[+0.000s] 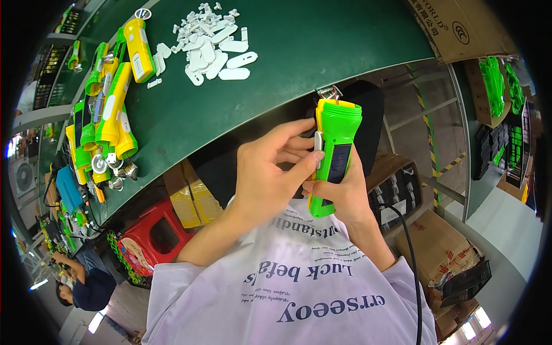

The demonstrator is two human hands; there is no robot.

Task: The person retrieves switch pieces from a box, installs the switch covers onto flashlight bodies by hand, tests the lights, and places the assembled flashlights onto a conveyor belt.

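From my remote view, right hand [348, 198] gripping a green-and-yellow flashlight [339, 127], left hand [275, 167] touching its white side strip [318, 142], whether pinching I can't tell, white parts [233, 46] on the counter [287, 69]

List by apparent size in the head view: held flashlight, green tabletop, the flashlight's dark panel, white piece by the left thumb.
1. Green tabletop
2. Held flashlight
3. Dark panel, partly hidden
4. White piece
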